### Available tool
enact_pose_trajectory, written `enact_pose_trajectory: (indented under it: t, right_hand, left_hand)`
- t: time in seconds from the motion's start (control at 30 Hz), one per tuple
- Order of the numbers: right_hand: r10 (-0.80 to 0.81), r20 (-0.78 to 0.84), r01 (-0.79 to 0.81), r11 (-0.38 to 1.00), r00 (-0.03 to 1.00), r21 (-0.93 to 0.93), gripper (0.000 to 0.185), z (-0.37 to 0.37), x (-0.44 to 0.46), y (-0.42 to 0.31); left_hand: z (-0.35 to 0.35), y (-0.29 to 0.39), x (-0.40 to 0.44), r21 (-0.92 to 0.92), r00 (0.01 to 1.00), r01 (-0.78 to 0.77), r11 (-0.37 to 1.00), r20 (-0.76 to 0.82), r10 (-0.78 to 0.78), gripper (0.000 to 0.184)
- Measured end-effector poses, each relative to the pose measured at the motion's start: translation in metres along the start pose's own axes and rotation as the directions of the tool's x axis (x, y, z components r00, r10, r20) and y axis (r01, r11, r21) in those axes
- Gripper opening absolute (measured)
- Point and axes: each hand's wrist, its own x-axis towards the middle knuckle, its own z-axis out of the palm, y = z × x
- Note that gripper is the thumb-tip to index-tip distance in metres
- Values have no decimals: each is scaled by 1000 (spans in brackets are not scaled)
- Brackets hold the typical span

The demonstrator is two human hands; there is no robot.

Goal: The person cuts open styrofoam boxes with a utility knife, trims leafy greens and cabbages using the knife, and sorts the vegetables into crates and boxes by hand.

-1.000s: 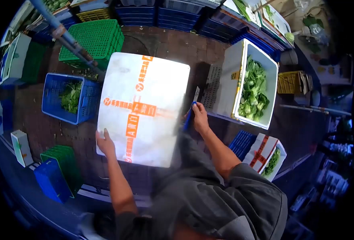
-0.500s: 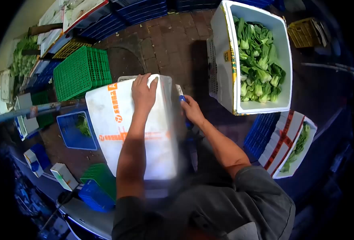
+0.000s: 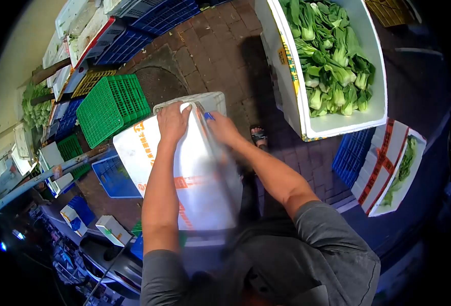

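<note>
A white foam box (image 3: 205,201) with orange print stands closed in front of me. My left hand (image 3: 172,122) lies on its lid near the far edge, thumb apart from the fingers. My right hand (image 3: 222,128) is closed around a utility knife (image 3: 208,116) with a blue handle. The knife is at the box's far right edge, by the lid seam; its blade is hard to make out there. The box's right side is blurred.
At the right stands a large foam box (image 3: 381,86) of bok choy (image 3: 337,61). Below it, a smaller foam box (image 3: 372,171) holds greens beside a blue crate (image 3: 353,155). Green crates (image 3: 111,107) and a blue tub (image 3: 116,176) sit left. A sandaled foot (image 3: 259,136) shows on the brick floor.
My right hand has brought the knife left, from beside the box to its far right edge. My left hand stays on the lid. The whole view has shifted a little.
</note>
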Motion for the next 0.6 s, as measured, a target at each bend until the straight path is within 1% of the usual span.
enact_pose_trajectory:
  t: [0.07,0.17,0.27,0.37,0.47,0.5,0.57,0.6]
  right_hand:
    - [-38,-8,38,999,999,22,27,0,-1,-5]
    - [50,55,-53,997,997,47,35,-6,-2,-10]
    - [42,9,-42,999,999,29,33,-2,-6,-11]
    - [43,-38,-47,991,998,-122,23,5,-5,-16]
    - [41,-88,-57,981,995,-185,23,8,-4,-23]
    - [53,-73,-66,979,996,-194,23,9,-4,-24]
    - [75,-43,-82,975,996,-209,23,9,0,-25]
    - [44,-24,-48,978,999,-205,23,6,3,-23]
  left_hand:
    - [1,-1,-2,-7,1000,2,1000,2,-2,43]
    - [0,-2,0,-4,1000,7,1000,-5,-7,43]
    - [0,-2,-2,-6,1000,9,1000,-11,-9,43]
    - [1,-2,-2,-6,1000,13,1000,-22,-13,44]
    - [-2,1,0,-17,999,47,999,25,-46,44]
    - [2,-2,0,-12,1000,14,1000,-15,-14,43]
    - [-2,1,1,-16,1000,11,1000,-15,-11,42]
    - [-2,1,0,-16,1000,9,1000,-13,-9,42]
